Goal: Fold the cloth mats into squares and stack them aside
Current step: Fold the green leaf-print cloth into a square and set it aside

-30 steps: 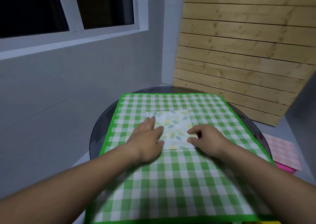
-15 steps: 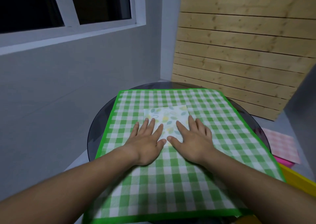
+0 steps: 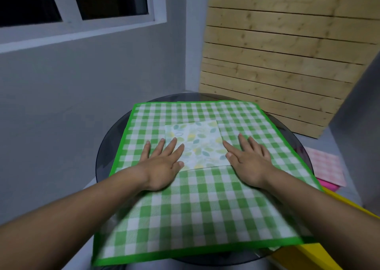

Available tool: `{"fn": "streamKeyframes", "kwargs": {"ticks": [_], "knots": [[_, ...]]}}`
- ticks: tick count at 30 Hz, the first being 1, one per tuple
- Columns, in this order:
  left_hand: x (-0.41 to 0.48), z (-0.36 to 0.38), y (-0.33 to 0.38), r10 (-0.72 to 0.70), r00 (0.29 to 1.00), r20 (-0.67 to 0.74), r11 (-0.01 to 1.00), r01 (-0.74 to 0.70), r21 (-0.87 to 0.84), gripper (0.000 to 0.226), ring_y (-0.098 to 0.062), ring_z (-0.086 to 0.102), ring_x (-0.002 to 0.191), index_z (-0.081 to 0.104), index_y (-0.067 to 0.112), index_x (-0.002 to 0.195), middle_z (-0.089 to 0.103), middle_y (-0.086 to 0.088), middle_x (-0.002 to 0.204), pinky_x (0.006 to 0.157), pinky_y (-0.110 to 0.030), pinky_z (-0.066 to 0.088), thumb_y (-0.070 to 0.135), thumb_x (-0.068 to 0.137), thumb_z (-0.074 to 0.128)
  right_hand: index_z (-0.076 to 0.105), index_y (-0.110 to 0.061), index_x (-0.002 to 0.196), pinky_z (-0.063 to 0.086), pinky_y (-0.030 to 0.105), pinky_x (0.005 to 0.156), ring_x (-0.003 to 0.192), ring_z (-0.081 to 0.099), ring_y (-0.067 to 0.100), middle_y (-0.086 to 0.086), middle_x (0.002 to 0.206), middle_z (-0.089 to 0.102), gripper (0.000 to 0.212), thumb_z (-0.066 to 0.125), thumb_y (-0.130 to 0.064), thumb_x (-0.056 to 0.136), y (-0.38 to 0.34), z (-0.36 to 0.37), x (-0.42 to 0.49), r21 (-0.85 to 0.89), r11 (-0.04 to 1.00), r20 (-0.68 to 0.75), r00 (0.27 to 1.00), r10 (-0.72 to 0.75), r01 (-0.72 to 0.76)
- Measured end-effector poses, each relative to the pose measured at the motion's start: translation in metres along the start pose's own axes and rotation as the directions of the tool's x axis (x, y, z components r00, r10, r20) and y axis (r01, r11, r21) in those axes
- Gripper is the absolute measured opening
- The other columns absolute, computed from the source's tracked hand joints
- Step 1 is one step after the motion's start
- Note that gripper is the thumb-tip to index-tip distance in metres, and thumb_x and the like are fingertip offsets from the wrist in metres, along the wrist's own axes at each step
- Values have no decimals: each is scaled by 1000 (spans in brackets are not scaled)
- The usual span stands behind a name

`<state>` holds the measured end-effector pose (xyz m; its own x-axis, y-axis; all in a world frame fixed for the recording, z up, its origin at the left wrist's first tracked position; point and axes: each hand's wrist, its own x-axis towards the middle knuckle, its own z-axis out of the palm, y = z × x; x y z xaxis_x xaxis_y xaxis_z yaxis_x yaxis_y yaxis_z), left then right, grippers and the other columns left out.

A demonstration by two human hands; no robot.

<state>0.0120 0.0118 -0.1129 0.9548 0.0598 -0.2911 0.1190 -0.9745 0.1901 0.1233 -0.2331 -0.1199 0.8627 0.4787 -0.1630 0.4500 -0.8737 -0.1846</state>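
Head view, left hand [image 3: 162, 164] and right hand [image 3: 249, 162] flat, fingers spread, at either side of folded leaf-print mat [image 3: 195, 144], on green checked cloth [image 3: 195, 208], round dark counter [image 3: 107, 152].

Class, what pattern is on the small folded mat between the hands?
Leaf print, green and yellow on white: folded mat, head view.

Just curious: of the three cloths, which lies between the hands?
The small leaf-print cloth, lying on the big green checked cloth; the left hand and right hand flank it. The pink cloth lies apart, off right.
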Motion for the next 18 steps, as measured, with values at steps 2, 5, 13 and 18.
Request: {"fn": "streamKeyframes", "kwargs": {"ticks": [2,5,13,18], "knots": [[-1,-1,-2,16,1000,3,1000,-15,-18,58,-15,-29,147,-11,38,156,-27,13,161,118,-49,-23,50,105,12,3,-55,149,-10,47,120,150,-18,22,-4,164,-15,50,7,-58,99,2,-1,-1,-15,1000,19,1000,6,-6],[-3,0,-5,31,999,-32,999,-33,-42,60,-14,-28,148,-9,38,157,-25,14,161,119,-47,-20,53,104,15,2,-54,150,-10,47,120,150,-17,22,-4,164,-13,51,8,-58,99,1,-1,1,-2,1000,35,999,15,-15],[-6,-19,3,-164,935,-313,920,31,-390,71,-25,28,146,22,21,156,29,-2,161,119,-40,25,54,98,48,43,-28,144,31,44,112,135,40,24,1,144,49,50,37,-51,100,-14,-19,3,392,918,-227,973,30,63],[1,-38,8,-355,912,-208,777,164,-608,75,-23,56,109,32,12,146,56,-6,126,81,-28,41,45,90,68,52,-18,128,44,28,63,76,63,15,-3,91,64,39,57,-39,95,-33,-33,16,636,770,-137,975,177,-50]]}}
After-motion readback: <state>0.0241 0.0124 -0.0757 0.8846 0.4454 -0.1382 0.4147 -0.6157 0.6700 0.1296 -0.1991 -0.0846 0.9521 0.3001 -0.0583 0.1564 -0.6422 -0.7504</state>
